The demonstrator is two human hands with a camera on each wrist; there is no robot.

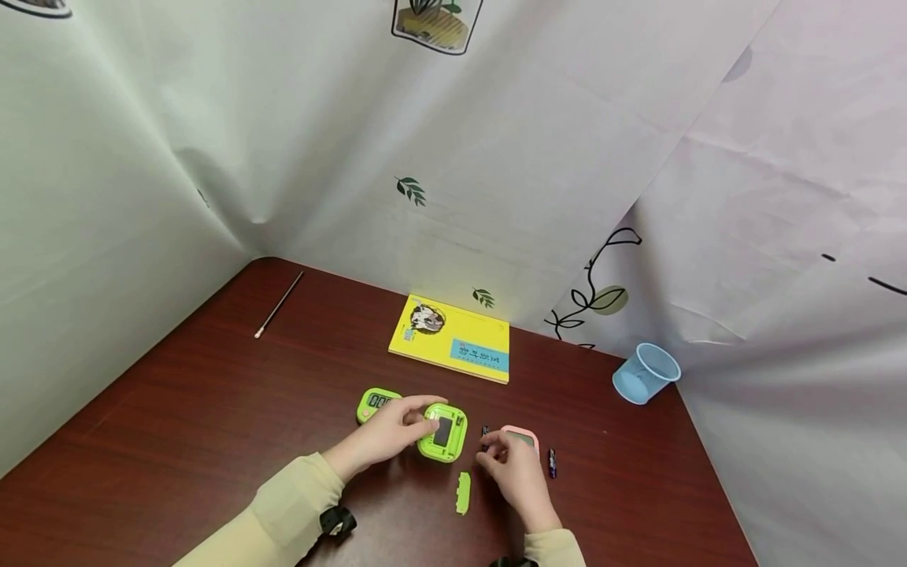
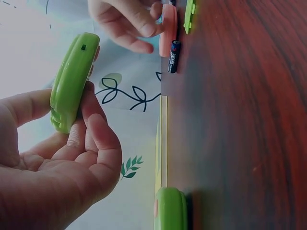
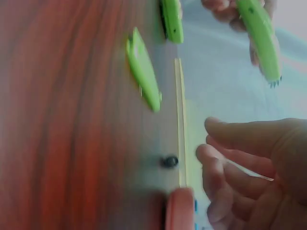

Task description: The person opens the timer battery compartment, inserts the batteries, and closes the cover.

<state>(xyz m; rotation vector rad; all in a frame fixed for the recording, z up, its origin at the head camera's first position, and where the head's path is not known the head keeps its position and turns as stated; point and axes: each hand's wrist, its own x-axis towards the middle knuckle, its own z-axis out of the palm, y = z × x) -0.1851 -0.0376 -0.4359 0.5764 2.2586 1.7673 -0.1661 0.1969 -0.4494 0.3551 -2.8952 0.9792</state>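
Holding green timer in left hand, with right hand empty; cover off at its five o'clock, batteries loose towards three.

green timer display: 00, rest hidden | yellow book, blue label: Chinese characters | battery: lettering unclear

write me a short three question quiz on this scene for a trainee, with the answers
1. Multiple choice: what is the left hand holding?
a) a pink timer
b) an opened green timer
c) a battery

2. True or false: in the head view, the yellow book lies to the left of the blue cup.

3. Fill in: the loose green cover lies on the ____.

Key: 1. b; 2. true; 3. table
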